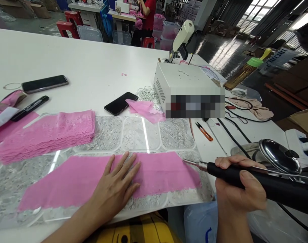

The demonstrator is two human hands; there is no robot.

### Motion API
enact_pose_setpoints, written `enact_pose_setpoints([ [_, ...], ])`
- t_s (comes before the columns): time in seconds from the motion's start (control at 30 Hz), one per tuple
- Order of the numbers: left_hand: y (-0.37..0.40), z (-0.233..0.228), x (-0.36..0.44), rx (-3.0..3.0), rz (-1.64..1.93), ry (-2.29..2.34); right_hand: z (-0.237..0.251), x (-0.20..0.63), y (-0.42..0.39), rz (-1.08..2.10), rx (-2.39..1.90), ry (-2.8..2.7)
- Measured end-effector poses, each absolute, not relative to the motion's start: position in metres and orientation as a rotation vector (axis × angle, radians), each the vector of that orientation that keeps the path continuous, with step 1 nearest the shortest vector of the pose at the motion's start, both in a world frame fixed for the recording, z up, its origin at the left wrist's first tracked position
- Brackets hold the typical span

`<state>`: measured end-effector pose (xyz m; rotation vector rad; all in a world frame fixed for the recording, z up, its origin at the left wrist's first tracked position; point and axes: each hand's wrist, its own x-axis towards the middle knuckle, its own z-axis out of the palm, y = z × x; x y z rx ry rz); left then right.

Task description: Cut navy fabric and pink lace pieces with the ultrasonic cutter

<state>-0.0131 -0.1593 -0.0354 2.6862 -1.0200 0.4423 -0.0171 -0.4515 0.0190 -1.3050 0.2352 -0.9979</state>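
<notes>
A: How is the left hand (116, 189) placed?

B: It is laid flat, fingers (128, 165) spread wide, on a pink lace strip (159, 173); nothing is gripped. The strip is spread across a clear plastic sheet (133, 133) on the white table (93, 67).

A: And the right hand (238, 189)?

B: Its fingers are wrapped tight around the black handle of a cutting tool (257, 180), whose metal tip is brought to the strip's end at three o'clock.

A: What is seen around?

B: A stack of pink lace (47, 133) is piled at ten o'clock of the left hand, a phone (121, 103) at twelve, orange snips (204, 131) at two.
</notes>
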Motion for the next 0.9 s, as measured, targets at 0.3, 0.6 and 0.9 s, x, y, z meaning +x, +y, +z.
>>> enact_pose_setpoints([
  [0.3, -0.155, -0.034, -0.01, 2.74, 0.485, -1.158, 0.013, -0.015, -0.45, -0.969, -1.308, 0.206],
  [0.6, -0.153, -0.037, -0.006, 2.73, 0.553, -1.212, 0.018, -0.026, -0.465, -1.039, -1.262, 0.238],
  [0.9, -0.154, -0.035, -0.006, 2.723, 0.547, -1.219, 0.012, -0.035, -0.468, -1.031, -1.32, 0.185],
])
